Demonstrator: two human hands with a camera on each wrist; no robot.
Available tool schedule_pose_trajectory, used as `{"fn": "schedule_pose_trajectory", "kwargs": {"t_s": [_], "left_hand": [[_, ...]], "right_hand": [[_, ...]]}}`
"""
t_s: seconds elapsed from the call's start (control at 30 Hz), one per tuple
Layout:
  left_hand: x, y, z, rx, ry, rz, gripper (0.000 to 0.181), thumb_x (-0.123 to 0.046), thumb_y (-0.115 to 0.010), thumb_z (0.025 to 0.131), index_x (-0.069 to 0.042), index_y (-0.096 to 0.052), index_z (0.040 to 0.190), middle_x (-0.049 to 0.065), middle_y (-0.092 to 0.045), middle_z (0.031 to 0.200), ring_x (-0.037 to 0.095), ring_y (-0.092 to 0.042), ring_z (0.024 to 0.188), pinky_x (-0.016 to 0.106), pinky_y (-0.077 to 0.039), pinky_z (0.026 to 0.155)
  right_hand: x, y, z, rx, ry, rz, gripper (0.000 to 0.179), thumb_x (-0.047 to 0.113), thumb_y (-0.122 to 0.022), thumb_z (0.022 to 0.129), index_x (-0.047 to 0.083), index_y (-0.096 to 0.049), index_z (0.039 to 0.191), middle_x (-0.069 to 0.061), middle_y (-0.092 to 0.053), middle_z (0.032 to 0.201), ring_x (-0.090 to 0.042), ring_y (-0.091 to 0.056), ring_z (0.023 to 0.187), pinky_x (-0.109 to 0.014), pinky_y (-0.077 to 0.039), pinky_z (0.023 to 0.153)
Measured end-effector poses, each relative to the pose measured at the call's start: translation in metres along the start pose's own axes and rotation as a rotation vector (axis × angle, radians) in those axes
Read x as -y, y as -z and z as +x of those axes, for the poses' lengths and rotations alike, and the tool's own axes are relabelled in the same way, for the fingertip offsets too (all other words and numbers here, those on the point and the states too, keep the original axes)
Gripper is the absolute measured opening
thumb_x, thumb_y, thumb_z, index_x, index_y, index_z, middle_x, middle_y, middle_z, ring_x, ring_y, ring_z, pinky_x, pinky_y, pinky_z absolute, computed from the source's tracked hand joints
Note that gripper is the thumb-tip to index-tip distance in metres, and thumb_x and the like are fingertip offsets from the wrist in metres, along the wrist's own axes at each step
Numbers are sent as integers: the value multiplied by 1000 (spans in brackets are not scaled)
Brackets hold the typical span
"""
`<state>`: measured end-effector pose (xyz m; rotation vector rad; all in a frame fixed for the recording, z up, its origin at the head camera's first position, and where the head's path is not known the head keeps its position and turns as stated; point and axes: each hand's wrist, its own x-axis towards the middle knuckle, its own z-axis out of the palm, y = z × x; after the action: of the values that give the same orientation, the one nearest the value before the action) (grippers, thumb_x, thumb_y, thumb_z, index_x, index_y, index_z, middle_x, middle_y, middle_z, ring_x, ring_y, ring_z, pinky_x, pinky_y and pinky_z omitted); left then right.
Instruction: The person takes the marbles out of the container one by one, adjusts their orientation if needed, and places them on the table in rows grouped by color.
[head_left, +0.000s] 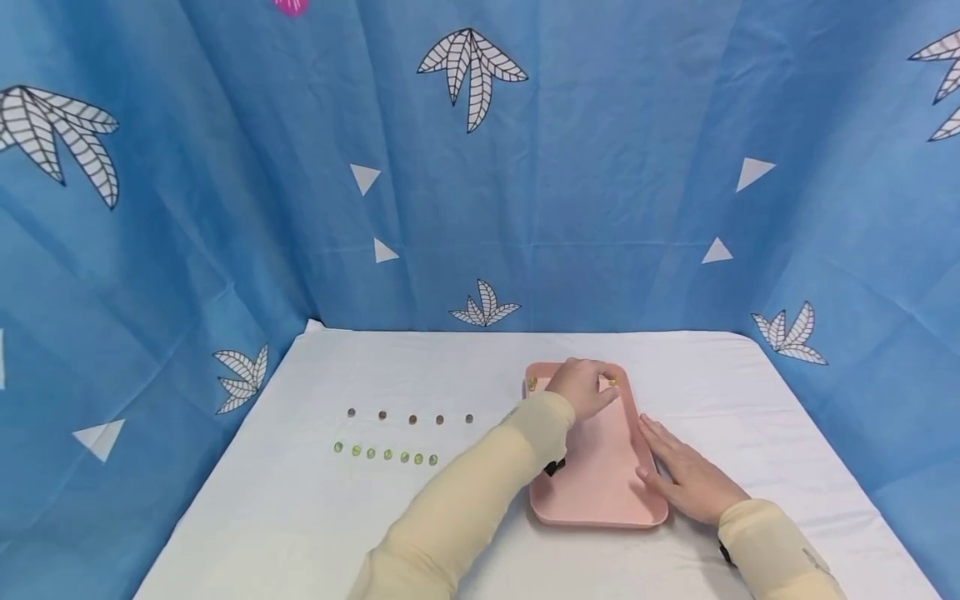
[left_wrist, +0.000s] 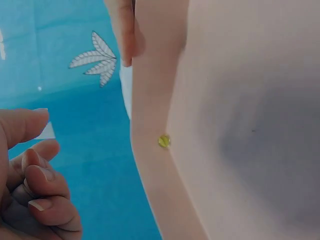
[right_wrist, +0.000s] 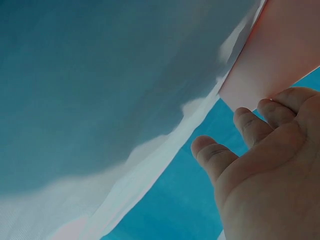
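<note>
My left hand [head_left: 583,387] reaches over the far end of a pink tray [head_left: 600,492]. A small yellow glass bead [head_left: 612,382] lies at the tray's far right corner, near the fingertips. In the left wrist view, the thumb and loosely curled fingers [left_wrist: 47,180] hold nothing, and the yellow bead [left_wrist: 164,141] sits apart from them along the tray wall. A second yellow bead [head_left: 532,383] is in the far left corner. My right hand [head_left: 686,475] rests against the tray's right side, fingers extended; the right wrist view shows its fingers [right_wrist: 250,125] beside the pink wall.
Left of the tray, several dark brownish beads [head_left: 412,419] form a row on the white tablecloth [head_left: 285,517]. Several green glass beads [head_left: 387,454] make a second row nearer me. A blue patterned curtain [head_left: 585,208] hangs behind the table and along both sides.
</note>
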<state>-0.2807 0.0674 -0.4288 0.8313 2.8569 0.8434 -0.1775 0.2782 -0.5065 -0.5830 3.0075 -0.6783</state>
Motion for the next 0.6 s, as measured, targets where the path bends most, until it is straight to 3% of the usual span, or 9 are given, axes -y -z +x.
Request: {"fn": "schedule_pose_trajectory", "kwargs": {"t_s": [0.13, 0.27, 0.6], "left_hand": [[0, -8, 15, 3, 38, 9, 32, -34, -63, 94, -21, -66, 123, -9, -66, 115, 2, -62, 91, 18, -50, 78], [1, -19, 26, 22, 94, 5, 30, -33, -63, 94, -20, -67, 121, -7, -65, 117, 7, -63, 99, 22, -51, 82], [14, -36, 46, 80, 154, 101, 29, -30, -61, 96, -23, -65, 123, -7, -66, 116, 10, -63, 101, 24, -52, 83]], "right_hand": [[0, 0, 1, -7, 3, -8, 71, 42, -54, 97, 6, -26, 152, -14, -26, 156, -40, -28, 139, -56, -29, 106], [-2, 0, -1, -29, 10, -20, 71, 42, -55, 96, 8, -27, 152, -13, -28, 155, -38, -30, 138, -54, -31, 104], [-2, -1, -1, -19, -19, -36, 73, 46, -55, 96, 11, -26, 152, -6, -26, 157, -32, -28, 141, -45, -28, 108]]}}
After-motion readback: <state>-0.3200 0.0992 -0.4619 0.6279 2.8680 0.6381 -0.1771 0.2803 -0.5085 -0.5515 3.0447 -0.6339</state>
